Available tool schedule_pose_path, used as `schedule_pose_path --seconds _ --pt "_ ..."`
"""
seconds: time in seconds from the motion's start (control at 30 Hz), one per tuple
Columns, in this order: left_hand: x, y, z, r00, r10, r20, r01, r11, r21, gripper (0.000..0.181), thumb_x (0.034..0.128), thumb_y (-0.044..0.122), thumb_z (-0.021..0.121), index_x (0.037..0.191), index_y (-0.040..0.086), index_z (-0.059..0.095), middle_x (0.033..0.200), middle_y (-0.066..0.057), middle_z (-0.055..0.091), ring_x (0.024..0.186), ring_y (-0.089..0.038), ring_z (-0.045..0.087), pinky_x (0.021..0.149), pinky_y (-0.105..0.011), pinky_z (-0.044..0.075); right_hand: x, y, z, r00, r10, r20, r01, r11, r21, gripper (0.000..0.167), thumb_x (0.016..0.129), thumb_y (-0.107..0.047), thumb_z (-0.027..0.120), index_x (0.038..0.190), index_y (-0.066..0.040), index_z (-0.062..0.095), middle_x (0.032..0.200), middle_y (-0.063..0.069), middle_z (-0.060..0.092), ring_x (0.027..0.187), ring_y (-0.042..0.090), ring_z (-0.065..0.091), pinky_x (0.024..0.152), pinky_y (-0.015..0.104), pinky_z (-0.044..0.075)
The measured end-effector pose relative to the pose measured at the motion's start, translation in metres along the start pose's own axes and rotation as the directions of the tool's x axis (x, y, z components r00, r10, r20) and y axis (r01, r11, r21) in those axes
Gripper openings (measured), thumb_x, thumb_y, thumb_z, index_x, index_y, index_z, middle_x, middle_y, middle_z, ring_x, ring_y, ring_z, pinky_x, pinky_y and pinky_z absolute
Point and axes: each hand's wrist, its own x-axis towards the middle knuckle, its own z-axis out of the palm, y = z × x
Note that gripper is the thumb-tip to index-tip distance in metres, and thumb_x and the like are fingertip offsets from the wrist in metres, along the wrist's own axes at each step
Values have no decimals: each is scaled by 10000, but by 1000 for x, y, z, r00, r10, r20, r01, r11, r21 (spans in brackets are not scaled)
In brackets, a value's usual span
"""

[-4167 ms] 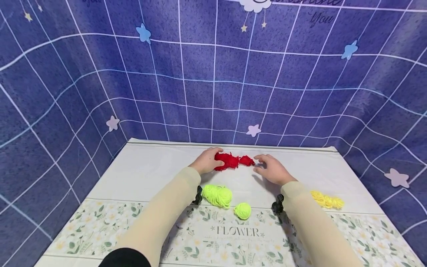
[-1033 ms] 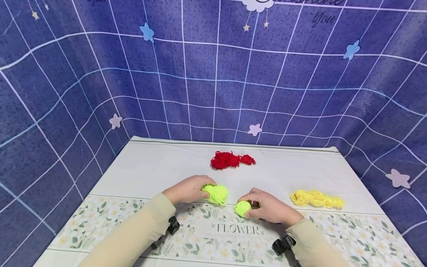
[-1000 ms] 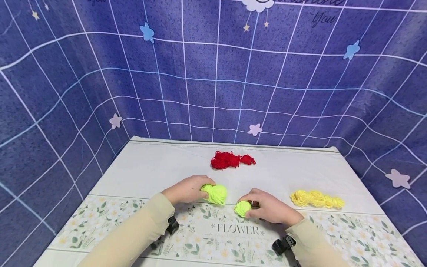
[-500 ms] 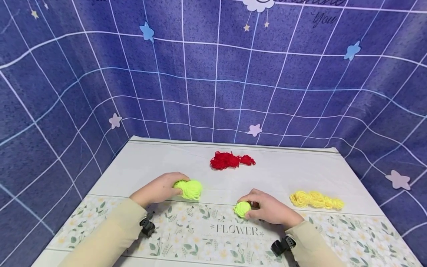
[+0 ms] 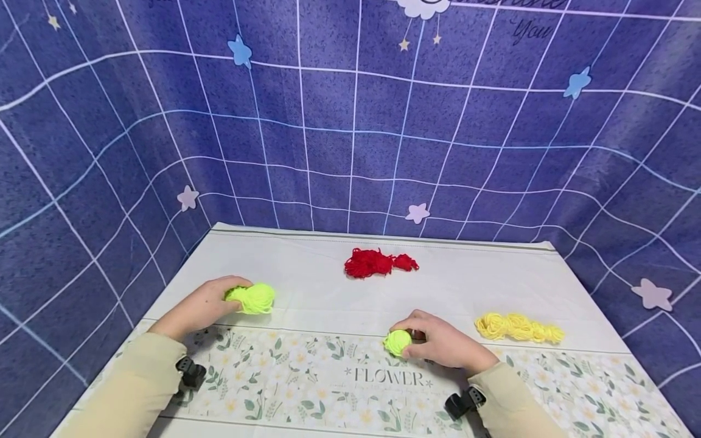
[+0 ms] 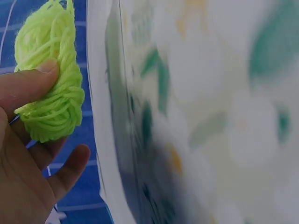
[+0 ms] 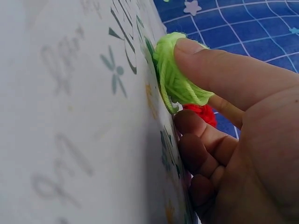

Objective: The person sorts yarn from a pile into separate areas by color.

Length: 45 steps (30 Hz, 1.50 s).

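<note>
At the left of the table my left hand (image 5: 210, 302) grips a neon green skein of yarn (image 5: 256, 298). In the left wrist view the thumb lies across the skein (image 6: 51, 88) and the little finger stands out free. Nearer the middle, my right hand (image 5: 438, 340) pinches a small neon green ball of yarn (image 5: 397, 343) between thumb and fingers. The right wrist view has this ball (image 7: 175, 77) low against the tablecloth, with the other fingers curled beneath it.
A red yarn bundle (image 5: 369, 263) with a small red ball (image 5: 405, 262) beside it lies at the back. Yellow yarn pieces (image 5: 517, 327) lie in a row on the right. A blue gridded curtain (image 5: 350, 121) surrounds the table (image 5: 306, 243) at the back and sides.
Both hands have left the red yarn for the green yarn. My left hand has since carried the green skein leftward, away from the ball. My right hand stays on the ball over the last second.
</note>
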Motion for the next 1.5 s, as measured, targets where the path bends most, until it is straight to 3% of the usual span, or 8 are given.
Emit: schedule_pose_path --seconds 0.2,0.43,0.7,1.17,1.33,1.5 --pt "-8 -24 -11 999 -38 -6 38 999 19 400 931 36 666 1324 108 642 1333 -149 612 1150 -305 567 882 -468 468 0 1 0 1000 -1 -4 1 1000 -5 416 894 -300 787 1293 -343 682 1070 -136 584 951 132 540 814 312 458" --pt "-15 -43 -19 999 -32 -22 33 999 40 410 902 -14 669 1298 92 653 1312 -173 617 1173 -334 552 894 -481 457 -1 0 1 1000 -17 -14 17 1000 -13 410 893 -302 786 1288 -332 682 1076 -135 587 951 129 540 821 308 455" --pt "-15 -49 -19 999 -45 -8 45 999 10 416 890 -57 632 1287 66 655 1299 -184 615 1171 -356 554 901 -495 459 -2 0 0 994 -101 -32 100 994 -34 407 889 -292 786 1282 -299 679 1074 -131 586 957 148 552 843 319 460" --pt "-13 -52 -15 999 -34 12 34 999 41 463 883 -44 669 1336 28 609 1364 -252 552 1266 -468 489 992 -604 407 1 -4 0 999 -31 -25 29 997 -75 387 880 -270 793 1242 -342 675 1067 -147 572 951 117 535 837 311 459" --pt "-14 -54 -17 999 -24 27 24 999 28 505 900 2 689 1388 16 564 1410 -272 507 1312 -496 436 1022 -632 376 12 -12 7 999 -27 -38 24 997 -71 331 894 -253 779 1206 -299 679 1036 -147 592 915 117 542 799 304 472" --pt "-16 -52 -22 998 -44 43 45 999 -25 568 911 47 706 1442 21 507 1458 -277 454 1338 -496 402 1020 -635 373 37 -29 18 994 -85 -65 79 992 -94 338 893 -236 762 1220 -254 675 1038 -156 600 911 99 554 820 301 485"
